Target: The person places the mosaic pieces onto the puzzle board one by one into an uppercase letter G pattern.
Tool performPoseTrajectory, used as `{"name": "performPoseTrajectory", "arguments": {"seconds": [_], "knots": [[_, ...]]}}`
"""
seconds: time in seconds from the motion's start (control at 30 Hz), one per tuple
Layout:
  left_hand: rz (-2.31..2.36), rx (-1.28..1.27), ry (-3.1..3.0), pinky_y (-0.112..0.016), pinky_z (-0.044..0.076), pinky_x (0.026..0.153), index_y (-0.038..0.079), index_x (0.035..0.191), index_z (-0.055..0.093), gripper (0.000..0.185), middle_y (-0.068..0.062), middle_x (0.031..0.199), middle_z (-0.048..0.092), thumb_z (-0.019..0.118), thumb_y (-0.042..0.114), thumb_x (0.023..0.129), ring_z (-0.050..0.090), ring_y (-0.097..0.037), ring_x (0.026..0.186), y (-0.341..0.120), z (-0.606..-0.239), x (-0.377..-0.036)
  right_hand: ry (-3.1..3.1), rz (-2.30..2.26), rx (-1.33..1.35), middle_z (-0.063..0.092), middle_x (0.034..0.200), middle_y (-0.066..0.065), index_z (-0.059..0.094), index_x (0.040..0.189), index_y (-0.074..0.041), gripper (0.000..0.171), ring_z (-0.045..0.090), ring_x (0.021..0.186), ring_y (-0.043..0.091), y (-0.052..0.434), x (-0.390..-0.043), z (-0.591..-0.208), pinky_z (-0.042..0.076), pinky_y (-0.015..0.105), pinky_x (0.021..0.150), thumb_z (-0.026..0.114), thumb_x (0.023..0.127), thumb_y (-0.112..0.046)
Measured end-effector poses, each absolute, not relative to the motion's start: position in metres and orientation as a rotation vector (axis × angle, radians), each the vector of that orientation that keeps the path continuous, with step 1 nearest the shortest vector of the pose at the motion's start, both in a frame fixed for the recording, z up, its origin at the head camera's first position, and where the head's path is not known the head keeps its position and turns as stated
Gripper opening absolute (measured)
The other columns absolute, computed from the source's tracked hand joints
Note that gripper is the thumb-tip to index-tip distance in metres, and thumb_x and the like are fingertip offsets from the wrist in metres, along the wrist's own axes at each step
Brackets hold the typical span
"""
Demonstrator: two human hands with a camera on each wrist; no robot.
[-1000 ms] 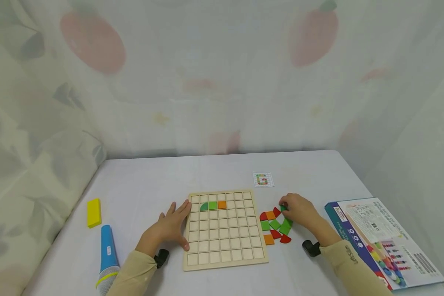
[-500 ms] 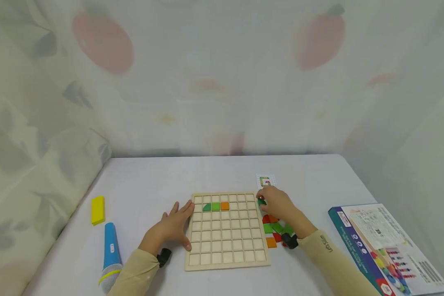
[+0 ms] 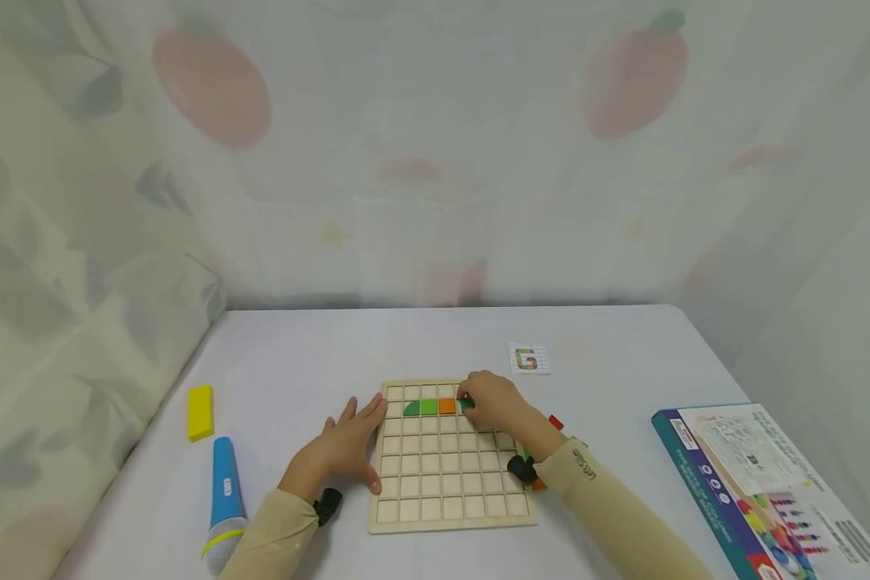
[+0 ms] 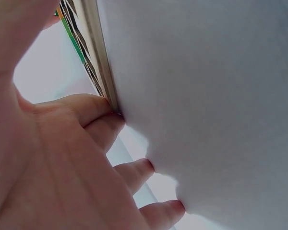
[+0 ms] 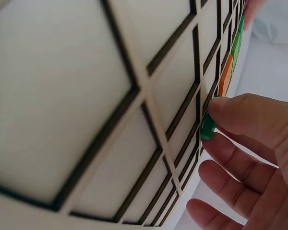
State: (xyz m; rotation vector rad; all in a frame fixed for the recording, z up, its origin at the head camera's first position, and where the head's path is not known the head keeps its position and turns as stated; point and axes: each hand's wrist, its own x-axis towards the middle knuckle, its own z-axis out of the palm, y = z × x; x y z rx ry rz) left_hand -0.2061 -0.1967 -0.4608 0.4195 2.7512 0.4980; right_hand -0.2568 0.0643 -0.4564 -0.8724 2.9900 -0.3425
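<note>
1. Currently a green piece [image 5: 207,128] is being pinched between the thumb and fingertips of the right hand [image 3: 495,407], at the wooden grid board [image 3: 451,515]'s far row, just beside the orange tile [image 3: 446,406].
2. Along the board's left edge the left hand [image 3: 348,447] is being rested flat, fingers spread and straight, nothing being held.
3. On the pattern card [image 3: 529,359], near the table [image 3: 319,354]'s far right, a "G" shape is being shown; the sleeve lettering is too small to be read.
</note>
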Motion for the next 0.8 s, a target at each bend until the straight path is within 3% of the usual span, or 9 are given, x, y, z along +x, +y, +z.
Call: {"name": "performPoseTrajectory", "arguments": {"seconds": [0.47, 0.8], "knots": [[0.459, 0.428, 2.763, -0.068, 0.010, 0.095, 0.014, 0.143, 0.018, 0.130, -0.003, 0.150, 0.009, 0.086, 0.041, 0.035, 0.002, -0.040, 0.134, -0.196, -0.462, -0.207, 2.965, -0.362, -0.863, 0.057, 0.087, -0.001, 0.067, 0.101, -0.015, 0.027, 0.049, 0.075, 0.011, 0.061, -0.254, -0.451, 0.044, 0.025, 0.061, 0.070, 0.076, -0.023], [0.470, 0.443, 2.753, -0.068, 0.009, 0.096, 0.015, 0.143, 0.016, 0.131, -0.002, 0.150, 0.008, 0.085, 0.043, 0.036, 0.000, -0.039, 0.134, -0.200, -0.464, -0.212, 3.013, -0.480, -0.779, 0.058, 0.097, -0.001, 0.064, 0.107, -0.014, 0.030, 0.056, 0.081, 0.012, 0.089, -0.255, -0.449, 0.047, 0.023, 0.061, 0.068, 0.078, -0.022]]}}
